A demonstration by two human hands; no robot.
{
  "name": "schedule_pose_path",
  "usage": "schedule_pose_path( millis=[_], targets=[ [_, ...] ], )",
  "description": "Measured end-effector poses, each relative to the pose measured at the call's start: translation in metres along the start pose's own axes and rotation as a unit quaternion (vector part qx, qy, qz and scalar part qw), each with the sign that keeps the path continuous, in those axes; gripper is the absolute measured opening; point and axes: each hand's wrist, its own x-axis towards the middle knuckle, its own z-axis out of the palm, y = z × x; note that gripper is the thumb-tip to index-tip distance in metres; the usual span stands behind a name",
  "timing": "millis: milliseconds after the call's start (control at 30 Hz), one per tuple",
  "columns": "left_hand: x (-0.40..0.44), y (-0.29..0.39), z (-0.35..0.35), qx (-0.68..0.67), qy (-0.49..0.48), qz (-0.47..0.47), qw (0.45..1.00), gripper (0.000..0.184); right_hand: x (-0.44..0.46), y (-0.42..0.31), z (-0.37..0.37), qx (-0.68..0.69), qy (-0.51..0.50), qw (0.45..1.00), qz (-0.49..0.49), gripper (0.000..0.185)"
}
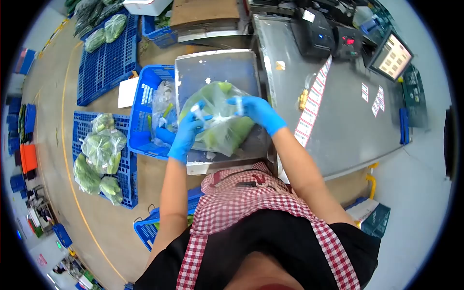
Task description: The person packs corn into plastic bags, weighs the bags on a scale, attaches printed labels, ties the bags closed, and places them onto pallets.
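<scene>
A clear plastic bag (232,135) of green vegetables lies on a metal platform (212,65) in front of me. Blue gloves cover both hands. My left hand (189,129) has its fingers closed on the left side of the bag's gathered top. From the right, my right hand (259,110) pinches the plastic near the upper middle. Between the two hands the film is bunched and whitish. The kind of vegetable is blurred by the plastic.
Left of the platform stands a blue crate (140,123) with crumpled plastic inside. Bagged greens (99,147) lie on a blue pallet (130,186). To the right, a steel table (348,135) carries a label strip (314,104), a black printer (311,36) and a screen (392,55).
</scene>
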Motion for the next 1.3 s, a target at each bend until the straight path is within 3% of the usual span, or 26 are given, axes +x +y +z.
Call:
schedule_pose_path(
  millis=[67, 100, 133, 200, 300, 333, 367, 467, 567, 600, 667, 700, 767, 800, 833, 867, 900, 933, 967, 1000, 1033, 1067, 1100, 1167, 1200, 1300],
  targets=[
    [0.022, -0.005, 0.026, 0.152, -0.082, 0.013, 0.985, 0.059, 0.003, 0.002, 0.027, -0.173, -0.079, 0.982, -0.014, 0.029],
    [0.03, -0.011, 0.03, 0.149, -0.075, 0.032, 0.985, 0.057, 0.012, 0.012, 0.03, -0.376, -0.117, 0.913, -0.11, 0.024],
    [0.039, -0.018, 0.028, 0.146, -0.067, 0.052, 0.986, 0.055, 0.02, 0.021, 0.033, -0.418, -0.028, 0.89, -0.182, 0.02],
    [0.047, -0.032, 0.02, 0.14, -0.064, 0.085, 0.984, 0.041, 0.018, 0.031, 0.033, -0.427, 0.076, 0.879, -0.198, 0.018],
    [0.013, -0.027, 0.008, 0.28, -0.046, -0.111, 0.952, 0.02, 0.039, 0.075, -0.008, -0.383, 0.228, 0.871, -0.209, 0.015],
    [0.005, -0.047, -0.014, 0.077, -0.012, -0.134, 0.988, 0.017, 0.045, 0.094, -0.024, -0.358, 0.275, 0.867, -0.209, 0.015],
    [-0.001, -0.072, -0.038, -0.129, 0.025, -0.151, 0.98, 0.015, 0.039, 0.102, -0.032, -0.357, 0.298, 0.865, -0.188, 0.014],
    [-0.023, -0.087, -0.064, -0.316, 0.171, -0.126, 0.925, 0.012, 0.026, 0.124, -0.049, -0.348, 0.366, 0.849, -0.157, 0.011],
    [-0.024, -0.081, -0.046, -0.364, 0.273, -0.114, 0.883, 0.011, 0.026, 0.144, -0.048, -0.361, 0.456, 0.808, -0.096, 0.01],
    [-0.014, -0.097, -0.07, -0.367, 0.237, -0.084, 0.895, 0.014, 0.021, 0.139, -0.049, -0.355, 0.44, 0.823, -0.065, 0.012],
    [-0.01, -0.077, -0.066, -0.11, 0.236, -0.094, 0.961, 0.02, 0.001, 0.129, -0.056, -0.369, 0.295, 0.864, -0.178, 0.02],
    [-0.008, -0.063, -0.061, 0.023, 0.228, -0.095, 0.969, 0.023, -0.012, 0.125, -0.062, -0.37, 0.219, 0.872, -0.234, 0.024],
    [-0.011, -0.039, -0.054, 0.315, 0.249, 0.087, 0.912, 0.02, -0.067, 0.099, -0.063, -0.45, 0.227, 0.789, -0.351, 0.03],
    [-0.013, -0.03, -0.05, 0.446, 0.252, 0.177, 0.841, 0.019, -0.101, 0.084, -0.064, -0.382, 0.276, 0.829, -0.302, 0.027],
    [-0.012, -0.028, -0.037, 0.392, 0.234, 0.176, 0.872, 0.02, -0.133, 0.075, -0.074, -0.31, 0.32, 0.86, -0.251, 0.023],
    [-0.009, -0.031, -0.016, 0.337, 0.214, 0.174, 0.9, 0.021, -0.154, 0.085, -0.107, -0.309, 0.431, 0.804, -0.268, 0.018],
    [-0.008, -0.035, 0.011, 0.281, 0.193, 0.172, 0.924, 0.021, -0.177, 0.09, -0.139, -0.296, 0.526, 0.779, -0.17, 0.021],
    [-0.015, -0.042, 0.05, 0.215, 0.104, 0.087, 0.967, 0.023, -0.204, 0.073, -0.135, -0.37, 0.535, 0.759, -0.025, 0.024],
    [-0.022, -0.041, 0.089, 0.22, -0.069, -0.014, 0.973, 0.034, -0.23, 0.057, -0.125, -0.434, 0.529, 0.719, 0.121, 0.028],
    [-0.022, -0.065, 0.123, 0.182, -0.129, -0.056, 0.973, 0.035, -0.236, 0.074, -0.137, -0.432, 0.493, 0.743, 0.135, 0.029],
    [-0.029, -0.072, 0.164, 0.249, -0.17, -0.054, 0.952, 0.04, -0.236, 0.102, -0.154, -0.429, 0.455, 0.766, 0.149, 0.03],
    [-0.03, -0.092, 0.189, 0.229, -0.18, -0.071, 0.954, 0.041, -0.238, 0.119, -0.162, -0.424, 0.415, 0.788, 0.164, 0.031],
    [-0.026, -0.115, 0.204, 0.21, -0.191, -0.088, 0.955, 0.042, -0.242, 0.125, -0.159, -0.322, 0.429, 0.838, 0.099, 0.03],
    [-0.004, -0.183, 0.215, 0.175, -0.218, -0.227, 0.933, 0.037, -0.242, 0.132, -0.148, -0.105, 0.432, 0.895, -0.035, 0.028],
    [0.003, -0.202, 0.217, 0.156, -0.229, -0.294, 0.915, 0.034, -0.246, 0.13, -0.145, -0.099, 0.422, 0.9, -0.041, 0.025],
    [-0.016, -0.156, 0.245, 0.029, -0.237, -0.349, 0.906, 0.031, -0.259, 0.118, -0.135, -0.107, 0.387, 0.915, -0.026, 0.024]
  ],
)
